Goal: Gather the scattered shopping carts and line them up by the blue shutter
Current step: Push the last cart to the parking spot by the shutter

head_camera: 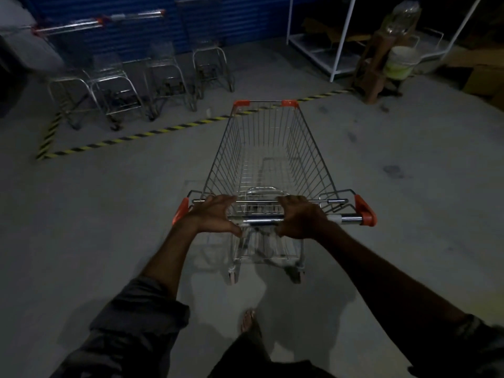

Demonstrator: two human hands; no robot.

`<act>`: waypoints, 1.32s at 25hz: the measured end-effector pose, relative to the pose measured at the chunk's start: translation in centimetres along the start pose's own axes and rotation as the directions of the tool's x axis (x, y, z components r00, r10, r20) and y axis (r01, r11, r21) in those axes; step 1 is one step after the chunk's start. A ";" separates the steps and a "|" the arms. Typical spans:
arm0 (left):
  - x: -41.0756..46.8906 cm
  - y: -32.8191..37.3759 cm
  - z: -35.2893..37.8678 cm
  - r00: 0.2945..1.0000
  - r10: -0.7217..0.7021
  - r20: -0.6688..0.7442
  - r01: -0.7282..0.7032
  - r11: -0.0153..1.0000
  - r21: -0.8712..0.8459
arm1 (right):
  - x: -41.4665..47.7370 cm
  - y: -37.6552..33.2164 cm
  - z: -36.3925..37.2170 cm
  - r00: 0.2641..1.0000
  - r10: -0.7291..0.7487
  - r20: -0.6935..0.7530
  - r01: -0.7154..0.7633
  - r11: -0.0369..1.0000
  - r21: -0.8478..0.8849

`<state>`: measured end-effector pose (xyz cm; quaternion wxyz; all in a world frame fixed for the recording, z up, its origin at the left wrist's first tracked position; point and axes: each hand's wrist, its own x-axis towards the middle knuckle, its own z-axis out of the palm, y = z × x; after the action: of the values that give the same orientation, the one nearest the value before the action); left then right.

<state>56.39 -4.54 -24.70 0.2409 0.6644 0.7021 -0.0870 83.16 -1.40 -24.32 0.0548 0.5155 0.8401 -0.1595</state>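
An empty wire shopping cart (268, 148) with orange corner caps stands right in front of me on the concrete floor. My left hand (214, 215) grips the left part of its metal handle bar (259, 221). My right hand (300, 216) grips the bar just right of centre. Several other carts (141, 77) stand side by side at the far left, their handles toward the blue shutter (152, 25) behind them. The held cart's front points past the right end of that row.
A yellow-black hazard tape line (152, 133) crosses the floor in front of the parked carts. A white metal rack (327, 50), a wooden stool with a pale bucket (399, 62) and cardboard boxes (480, 75) fill the far right. My foot (249, 320) shows below the cart.
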 end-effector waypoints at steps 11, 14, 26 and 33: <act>17.6 -2.4 -14.2 0.992 0.116 -0.043 -0.120 0.985 -0.122 | 21.8 1.0 -8.5 0.985 0.169 -0.045 -0.168 0.985 0.025; 23.7 -3.6 -17.2 0.991 0.128 -0.041 -0.132 0.981 -0.141 | 27.4 2.1 -10.3 0.982 0.169 -0.090 -0.169 0.986 0.003; 48.3 -6.5 -29.2 0.996 0.057 -0.074 -0.066 0.990 -0.126 | 52.1 9.0 -17.3 0.983 0.089 -0.163 -0.105 0.990 -0.094; 60.3 -6.5 -35.7 0.992 0.045 -0.115 -0.070 0.974 -0.216 | 65.5 13.4 -22.3 0.985 0.095 -0.146 -0.107 0.991 -0.077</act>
<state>42.09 64.34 -22.37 0.2767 0.6575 0.7000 0.0348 66.37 67.03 -22.92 0.0246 0.5649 0.8206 -0.0836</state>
